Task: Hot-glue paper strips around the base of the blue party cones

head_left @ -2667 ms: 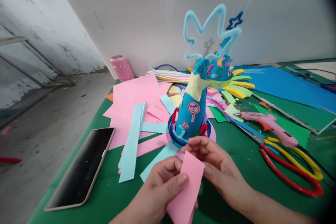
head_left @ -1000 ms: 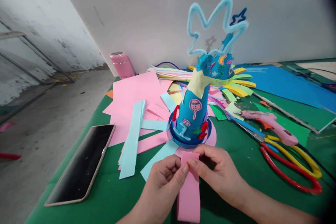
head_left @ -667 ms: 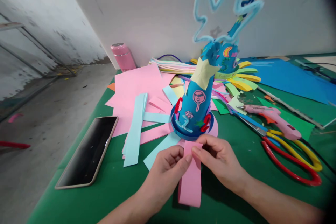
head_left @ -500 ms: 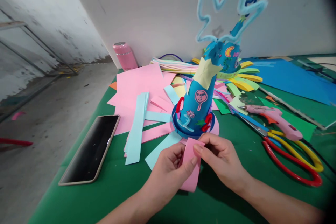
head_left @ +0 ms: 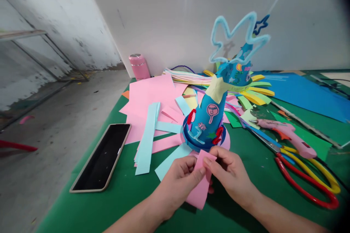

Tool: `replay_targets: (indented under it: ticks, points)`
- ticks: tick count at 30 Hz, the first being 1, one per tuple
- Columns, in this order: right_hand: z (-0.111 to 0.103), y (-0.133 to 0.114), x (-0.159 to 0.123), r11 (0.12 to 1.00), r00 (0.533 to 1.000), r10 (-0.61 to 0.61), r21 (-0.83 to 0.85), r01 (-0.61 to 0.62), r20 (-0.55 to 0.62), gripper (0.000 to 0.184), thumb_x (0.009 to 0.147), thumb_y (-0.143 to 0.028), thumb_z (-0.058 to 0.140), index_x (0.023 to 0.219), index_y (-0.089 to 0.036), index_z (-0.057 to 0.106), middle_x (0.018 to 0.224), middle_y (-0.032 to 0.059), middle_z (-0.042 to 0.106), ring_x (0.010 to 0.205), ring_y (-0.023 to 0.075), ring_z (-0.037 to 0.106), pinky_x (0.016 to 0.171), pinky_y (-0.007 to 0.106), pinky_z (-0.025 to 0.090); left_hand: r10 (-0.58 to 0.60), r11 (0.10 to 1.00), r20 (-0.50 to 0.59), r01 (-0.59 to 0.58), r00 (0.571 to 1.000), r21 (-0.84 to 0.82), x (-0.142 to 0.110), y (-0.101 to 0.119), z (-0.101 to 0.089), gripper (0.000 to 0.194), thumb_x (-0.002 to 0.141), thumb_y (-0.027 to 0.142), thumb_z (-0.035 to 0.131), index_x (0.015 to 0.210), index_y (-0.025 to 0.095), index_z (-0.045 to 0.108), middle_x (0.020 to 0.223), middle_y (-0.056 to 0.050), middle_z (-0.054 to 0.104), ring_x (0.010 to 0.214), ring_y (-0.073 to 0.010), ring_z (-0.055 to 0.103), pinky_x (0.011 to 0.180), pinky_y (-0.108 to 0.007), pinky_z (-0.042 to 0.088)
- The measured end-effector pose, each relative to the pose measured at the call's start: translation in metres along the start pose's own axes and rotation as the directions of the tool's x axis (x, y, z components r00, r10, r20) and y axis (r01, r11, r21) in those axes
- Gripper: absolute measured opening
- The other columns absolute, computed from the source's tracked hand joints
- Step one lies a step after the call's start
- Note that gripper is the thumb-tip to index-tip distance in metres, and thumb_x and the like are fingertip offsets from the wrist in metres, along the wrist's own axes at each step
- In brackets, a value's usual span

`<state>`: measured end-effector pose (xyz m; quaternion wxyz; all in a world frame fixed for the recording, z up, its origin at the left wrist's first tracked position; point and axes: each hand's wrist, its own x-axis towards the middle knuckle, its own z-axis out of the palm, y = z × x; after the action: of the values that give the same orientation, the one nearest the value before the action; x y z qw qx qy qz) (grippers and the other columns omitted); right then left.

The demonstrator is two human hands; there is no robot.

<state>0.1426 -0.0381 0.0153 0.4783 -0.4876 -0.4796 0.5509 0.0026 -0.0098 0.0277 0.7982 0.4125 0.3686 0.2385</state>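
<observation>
Between my hands is a pink paper strip (head_left: 200, 192), folded back on itself near the front of a blue cone-shaped paper hat (head_left: 207, 118). My left hand (head_left: 182, 178) is closed on the strip's left side, thumb on top. My right hand (head_left: 228, 171) pinches its upper right corner between thumb and fingers. The hat stands upright with a pale yellow star band, red and light-blue pipe-cleaner pieces, and a large light-blue pipe-cleaner star (head_left: 238, 36) on top. Pink and light-blue strips spread out from under its brim. Where the pink strip meets the brim is partly hidden by my fingers.
A phone (head_left: 102, 158) lies left, beside light-blue strips (head_left: 149, 138) and pink sheets (head_left: 149, 91). A pink bottle (head_left: 139, 66) stands behind. At right are a pink glue gun (head_left: 287, 133) and scissors (head_left: 306, 178). A second blue hat (head_left: 239, 72) stands at the back.
The strip, earlier turned upward with its loop hanging long, is now folded shorter and tilted. My right hand has come onto its top edge. The view has shifted, moving the scene rightward.
</observation>
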Motion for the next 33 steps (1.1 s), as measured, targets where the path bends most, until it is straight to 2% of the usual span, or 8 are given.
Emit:
replay_targets:
  ticks: [5, 11, 22, 25, 29, 31, 33]
  points:
    - [-0.0007, 0.0002, 0.0016, 0.992, 0.998, -0.056, -0.117, 0.051, -0.041, 0.023, 0.080, -0.030, 0.049, 0.062, -0.016, 0.045, 0.051, -0.0042, 0.045, 0.045, 0.0070, 0.045, 0.042, 0.018, 0.035, -0.014, 1.000, -0.033, 0.015, 0.999, 0.027, -0.0006, -0.0012, 0.0000, 0.027, 0.074, 0.036, 0.059, 0.076, 0.009, 0.055, 0.065, -0.004, 0.062, 0.055, -0.0128, 0.061, 0.053, -0.022, 0.046]
    - [0.0015, 0.0003, 0.0032, 0.998, 0.999, -0.038, -0.051, 0.037, -0.012, 0.025, 0.082, -0.032, 0.047, 0.063, -0.017, 0.043, 0.050, -0.0043, 0.047, 0.042, 0.0081, 0.048, 0.040, 0.019, 0.037, -0.016, 0.999, -0.046, 0.017, 0.999, 0.033, 0.0001, -0.0014, -0.0002, 0.029, 0.073, 0.038, 0.060, 0.073, 0.010, 0.053, 0.062, -0.004, 0.062, 0.054, -0.0135, 0.061, 0.052, -0.023, 0.045]
    - [-0.0005, 0.0002, 0.0026, 0.997, 0.999, -0.035, -0.068, 0.035, 0.001, 0.024, 0.081, -0.034, 0.047, 0.066, -0.016, 0.047, 0.053, -0.0034, 0.046, 0.045, 0.0083, 0.047, 0.042, 0.019, 0.036, 0.001, 0.997, -0.049, 0.003, 0.999, 0.079, -0.0009, -0.0020, -0.0015, 0.033, 0.071, 0.042, 0.060, 0.069, 0.010, 0.054, 0.061, -0.003, 0.060, 0.053, -0.0128, 0.059, 0.051, -0.021, 0.043]
    - [-0.0012, 0.0001, 0.0024, 0.995, 0.999, -0.030, -0.098, 0.032, 0.019, 0.023, 0.081, -0.034, 0.047, 0.068, -0.016, 0.048, 0.054, -0.0029, 0.047, 0.044, 0.0086, 0.047, 0.041, 0.019, 0.035, 0.053, 0.984, -0.022, -0.049, 0.998, 0.171, 0.0002, -0.0007, -0.0021, 0.032, 0.073, 0.041, 0.057, 0.070, 0.009, 0.055, 0.063, -0.004, 0.059, 0.057, -0.0137, 0.058, 0.055, -0.023, 0.043]
    - [-0.0012, 0.0017, 0.0003, 0.953, 0.990, -0.140, -0.275, 0.126, -0.032, 0.023, 0.080, -0.029, 0.048, 0.062, -0.016, 0.047, 0.055, -0.0027, 0.044, 0.050, 0.0082, 0.042, 0.047, 0.020, 0.034, 0.254, 0.882, -0.031, -0.219, 0.967, 0.417, 0.0014, -0.0009, -0.0019, 0.023, 0.075, 0.033, 0.056, 0.077, 0.011, 0.057, 0.071, -0.003, 0.057, 0.067, -0.0128, 0.051, 0.062, -0.022, 0.040]
    - [-0.0016, 0.0024, -0.0009, 0.928, 0.980, -0.190, -0.335, 0.163, -0.051, 0.023, 0.080, -0.028, 0.049, 0.060, -0.016, 0.047, 0.055, -0.0029, 0.042, 0.051, 0.0081, 0.038, 0.047, 0.020, 0.031, 0.286, 0.825, -0.061, -0.213, 0.956, 0.524, 0.0008, -0.0007, -0.0015, 0.022, 0.076, 0.033, 0.055, 0.070, 0.012, 0.056, 0.062, 0.001, 0.051, 0.060, -0.0108, 0.046, 0.056, -0.020, 0.036]
    - [-0.0029, 0.0022, -0.0015, 0.928, 0.976, -0.209, -0.328, 0.178, -0.060, 0.022, 0.080, -0.028, 0.048, 0.061, -0.016, 0.047, 0.056, -0.0030, 0.041, 0.051, 0.0081, 0.037, 0.047, 0.020, 0.030, 0.259, 0.806, -0.074, -0.174, 0.963, 0.565, -0.0001, 0.0005, -0.0017, 0.028, 0.077, 0.035, 0.052, 0.060, 0.013, 0.051, 0.053, 0.004, 0.041, 0.052, -0.0086, 0.038, 0.049, -0.020, 0.030]
